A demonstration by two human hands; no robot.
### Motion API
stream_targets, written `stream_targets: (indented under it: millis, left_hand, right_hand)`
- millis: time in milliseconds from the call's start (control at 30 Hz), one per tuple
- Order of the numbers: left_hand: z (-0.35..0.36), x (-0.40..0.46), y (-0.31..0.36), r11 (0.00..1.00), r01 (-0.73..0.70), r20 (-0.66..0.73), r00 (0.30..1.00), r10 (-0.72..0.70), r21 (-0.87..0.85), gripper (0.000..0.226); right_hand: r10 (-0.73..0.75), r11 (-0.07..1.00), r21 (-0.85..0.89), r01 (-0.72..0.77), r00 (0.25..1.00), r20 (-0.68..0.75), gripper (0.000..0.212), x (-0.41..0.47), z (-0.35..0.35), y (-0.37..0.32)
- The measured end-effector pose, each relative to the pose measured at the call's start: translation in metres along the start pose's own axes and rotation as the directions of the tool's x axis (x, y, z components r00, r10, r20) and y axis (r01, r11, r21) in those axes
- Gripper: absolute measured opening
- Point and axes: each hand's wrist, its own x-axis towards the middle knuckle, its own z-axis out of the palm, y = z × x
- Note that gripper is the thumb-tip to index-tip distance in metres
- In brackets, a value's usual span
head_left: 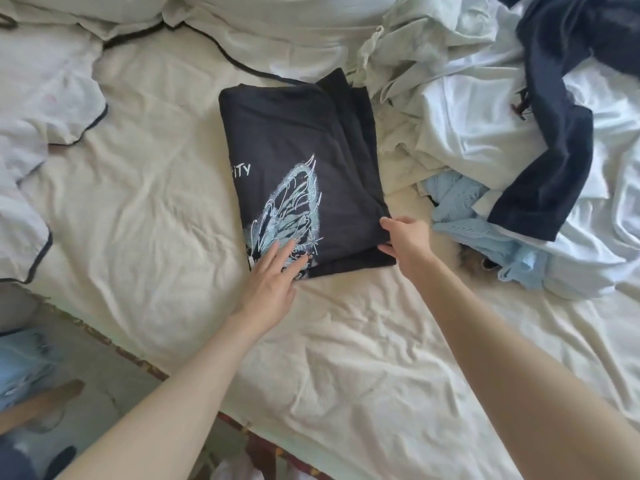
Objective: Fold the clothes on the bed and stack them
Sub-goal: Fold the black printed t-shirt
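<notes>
Two bare forearms reach in from the bottom edge over the rumpled cream sheet (346,358). The left hand (272,278) lies flat, fingers straight and slightly spread, pressing on the near left corner of the folded black shirt (298,140), right over its pale blue butterfly print (291,206). The right hand (403,237) is at the shirt's near right corner, thumb above and fingers below the edge, pinching the folded layers there. The shirt forms a tidy rectangle in the middle of the bed, with a second dark fold showing along its right side. To the right of it sits a heap of unfolded clothes: a white garment (478,133), a navy piece (554,140) draped across it, and a light blue knit (464,209) near the right hand. White bedding with dark piping (62,109) is bunched on the left. At bottom left, off the bed, pale denim (24,368) and a foot show over the floor.
</notes>
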Motion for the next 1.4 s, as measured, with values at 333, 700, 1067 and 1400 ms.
stream_targets:
  millis: [333,700,1067,1400]
  left_hand:
    - [0.01,-0.016,0.0,1.0,-0.006,0.001,1.0,0.006,0.012,0.053]
    - [0.0,-0.015,-0.022,0.709,0.348,-0.201,0.799,-0.567,-0.614,0.033]
    - [-0.009,0.0,-0.027,0.22,0.538,0.277,0.691,-0.668,-0.814,0.013]
    - [-0.023,-0.094,-0.023,-0.207,0.51,0.539,0.685,-0.489,-0.835,0.014]
  right_hand:
    - [-0.262,0.9,-0.383,0.208,0.961,-0.093,0.005,-0.008,-0.026,0.028]
    - [-0.047,0.938,-0.344,0.031,0.998,-0.039,0.016,0.005,-0.024,0.032]
    - [0.205,0.945,-0.289,-0.153,0.966,0.159,0.011,0.002,-0.031,0.021]
    - [0.337,0.941,-0.043,-0.335,0.925,0.177,0.005,-0.079,-0.066,0.073]
